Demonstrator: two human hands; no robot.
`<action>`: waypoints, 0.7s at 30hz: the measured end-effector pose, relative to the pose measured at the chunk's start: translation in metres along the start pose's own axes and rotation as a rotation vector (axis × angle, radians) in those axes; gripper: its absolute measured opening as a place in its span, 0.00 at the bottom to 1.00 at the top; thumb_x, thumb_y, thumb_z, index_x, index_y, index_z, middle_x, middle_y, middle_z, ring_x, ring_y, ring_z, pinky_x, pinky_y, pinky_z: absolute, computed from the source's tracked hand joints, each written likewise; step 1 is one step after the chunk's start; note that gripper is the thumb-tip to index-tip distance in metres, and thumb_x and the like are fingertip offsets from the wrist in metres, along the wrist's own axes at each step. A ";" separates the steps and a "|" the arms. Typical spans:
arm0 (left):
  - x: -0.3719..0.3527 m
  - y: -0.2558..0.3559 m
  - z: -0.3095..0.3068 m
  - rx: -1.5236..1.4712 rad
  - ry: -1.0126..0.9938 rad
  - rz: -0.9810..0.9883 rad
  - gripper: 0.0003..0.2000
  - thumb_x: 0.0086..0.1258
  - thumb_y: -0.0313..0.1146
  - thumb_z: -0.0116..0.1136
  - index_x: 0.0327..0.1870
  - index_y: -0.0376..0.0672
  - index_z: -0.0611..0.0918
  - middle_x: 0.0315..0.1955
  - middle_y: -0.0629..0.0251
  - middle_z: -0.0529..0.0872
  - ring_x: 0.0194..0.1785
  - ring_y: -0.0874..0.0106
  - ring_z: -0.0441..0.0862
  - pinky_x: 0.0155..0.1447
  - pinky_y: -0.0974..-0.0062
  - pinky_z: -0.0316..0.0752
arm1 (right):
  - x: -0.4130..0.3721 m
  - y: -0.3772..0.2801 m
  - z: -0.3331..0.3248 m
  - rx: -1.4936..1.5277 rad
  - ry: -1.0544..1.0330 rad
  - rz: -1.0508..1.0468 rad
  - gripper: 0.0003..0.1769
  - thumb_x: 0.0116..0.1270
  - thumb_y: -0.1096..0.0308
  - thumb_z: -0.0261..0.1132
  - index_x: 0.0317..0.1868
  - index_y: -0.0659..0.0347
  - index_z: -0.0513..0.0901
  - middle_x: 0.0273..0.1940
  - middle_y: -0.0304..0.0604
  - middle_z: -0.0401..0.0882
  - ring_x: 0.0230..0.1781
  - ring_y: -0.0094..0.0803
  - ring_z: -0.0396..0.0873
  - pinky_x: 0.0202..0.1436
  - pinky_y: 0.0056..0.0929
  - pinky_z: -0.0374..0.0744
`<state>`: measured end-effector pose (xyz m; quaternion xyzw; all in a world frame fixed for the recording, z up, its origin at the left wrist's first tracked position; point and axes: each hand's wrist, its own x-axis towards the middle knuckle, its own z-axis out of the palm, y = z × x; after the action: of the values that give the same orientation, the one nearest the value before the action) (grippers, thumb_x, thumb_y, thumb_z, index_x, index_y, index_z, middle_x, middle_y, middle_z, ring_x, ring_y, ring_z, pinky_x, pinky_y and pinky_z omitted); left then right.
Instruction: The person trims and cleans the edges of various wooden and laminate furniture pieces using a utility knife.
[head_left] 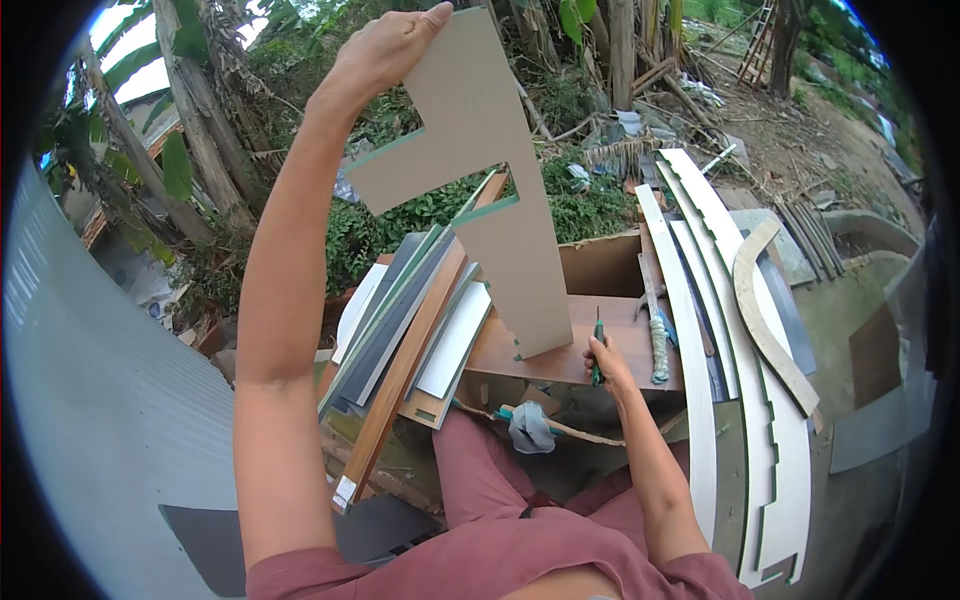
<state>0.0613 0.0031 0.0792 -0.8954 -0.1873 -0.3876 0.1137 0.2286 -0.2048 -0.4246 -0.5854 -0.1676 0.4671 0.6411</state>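
Note:
My left hand (392, 48) is closed on the top edge of a beige board (500, 260) with notches and green edges. This board stands nearly upright, slightly tilted, its lower end on a brown wooden tabletop (630, 335). Low and to the right of the board, my right hand (610, 363) is wrapped round a green-handled screwdriver (599, 330), its thin dark shaft pointing up. A tool with a wrapped pale handle (659, 350) lies on the tabletop just right of that hand.
Stacked strips and boards (400, 310) lean at the table's left, a brown wooden strip (400, 370) on top. Long white notched boards (760, 430) and a curved piece (765, 320) stand at the right. A grey plastic bag (531, 428) hangs below the tabletop, near my knees.

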 end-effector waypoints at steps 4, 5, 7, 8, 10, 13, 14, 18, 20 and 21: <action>0.007 0.011 -0.019 -0.208 -0.306 -0.049 0.34 0.68 0.66 0.37 0.46 0.43 0.84 0.32 0.55 0.86 0.40 0.57 0.83 0.48 0.60 0.76 | -0.048 -0.121 0.029 0.069 -0.056 -0.444 0.15 0.74 0.56 0.50 0.48 0.59 0.68 0.33 0.37 0.71 0.29 0.21 0.73 0.32 0.23 0.79; 0.013 0.012 -0.023 -0.167 -0.385 -0.139 0.34 0.68 0.65 0.40 0.43 0.39 0.85 0.30 0.54 0.86 0.36 0.59 0.83 0.45 0.61 0.77 | -0.067 -0.152 0.038 0.019 -0.096 -0.554 0.16 0.75 0.55 0.49 0.50 0.59 0.68 0.34 0.37 0.71 0.30 0.21 0.74 0.34 0.23 0.80; 0.029 0.003 -0.026 -0.072 -0.389 -0.034 0.33 0.69 0.64 0.41 0.40 0.38 0.85 0.26 0.58 0.84 0.33 0.65 0.82 0.40 0.65 0.77 | -0.107 -0.206 0.057 -0.113 -0.175 -0.709 0.20 0.75 0.56 0.48 0.59 0.61 0.65 0.35 0.37 0.73 0.30 0.20 0.74 0.33 0.23 0.80; 0.032 0.001 -0.027 0.029 -0.400 0.067 0.32 0.69 0.62 0.42 0.37 0.37 0.85 0.23 0.61 0.83 0.30 0.70 0.82 0.35 0.69 0.78 | -0.125 -0.227 0.066 -0.139 -0.230 -0.731 0.25 0.76 0.57 0.48 0.66 0.61 0.59 0.35 0.38 0.73 0.28 0.20 0.74 0.31 0.22 0.80; 0.036 0.006 -0.035 0.048 -0.379 0.099 0.31 0.68 0.63 0.46 0.35 0.38 0.86 0.24 0.60 0.84 0.32 0.71 0.83 0.35 0.73 0.78 | -0.155 -0.258 0.084 -0.218 -0.268 -0.751 0.29 0.75 0.58 0.49 0.71 0.59 0.53 0.33 0.39 0.74 0.26 0.21 0.74 0.30 0.22 0.78; 0.045 0.041 -0.067 0.141 -0.666 -0.037 0.29 0.71 0.55 0.45 0.33 0.31 0.81 0.23 0.56 0.82 0.30 0.65 0.79 0.36 0.64 0.71 | -0.185 -0.291 0.113 -0.465 -0.287 -0.789 0.28 0.75 0.60 0.49 0.71 0.56 0.54 0.30 0.41 0.76 0.23 0.23 0.76 0.29 0.25 0.77; 0.047 0.043 -0.065 0.142 -0.664 -0.041 0.29 0.71 0.55 0.45 0.33 0.31 0.81 0.23 0.56 0.82 0.30 0.65 0.79 0.36 0.64 0.71 | -0.190 -0.299 0.122 -0.578 -0.259 -0.813 0.27 0.75 0.60 0.49 0.70 0.54 0.55 0.28 0.42 0.76 0.22 0.26 0.77 0.29 0.27 0.78; 0.053 0.041 -0.059 0.257 -0.630 0.036 0.28 0.71 0.54 0.47 0.33 0.30 0.81 0.24 0.54 0.82 0.30 0.62 0.78 0.36 0.63 0.71 | -0.198 -0.327 0.151 -0.882 -0.194 -0.901 0.25 0.75 0.60 0.49 0.69 0.53 0.58 0.25 0.48 0.77 0.23 0.33 0.81 0.30 0.35 0.79; 0.052 0.041 -0.060 0.288 -0.613 0.052 0.28 0.71 0.54 0.47 0.33 0.30 0.81 0.24 0.53 0.82 0.30 0.61 0.78 0.37 0.63 0.71 | -0.189 -0.335 0.162 -0.960 -0.130 -1.006 0.25 0.74 0.63 0.50 0.69 0.52 0.61 0.22 0.44 0.75 0.17 0.30 0.76 0.25 0.33 0.76; 0.051 0.041 -0.060 0.278 -0.604 0.048 0.28 0.71 0.53 0.47 0.33 0.30 0.81 0.25 0.52 0.83 0.31 0.59 0.79 0.38 0.62 0.72 | -0.189 -0.341 0.167 -1.111 -0.023 -1.163 0.24 0.74 0.64 0.50 0.69 0.53 0.61 0.22 0.46 0.75 0.18 0.34 0.77 0.25 0.36 0.76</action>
<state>0.0716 -0.0425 0.1551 -0.9499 -0.2425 -0.0727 0.1831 0.1427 -0.2141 -0.0096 -0.6331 -0.6599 -0.0872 0.3951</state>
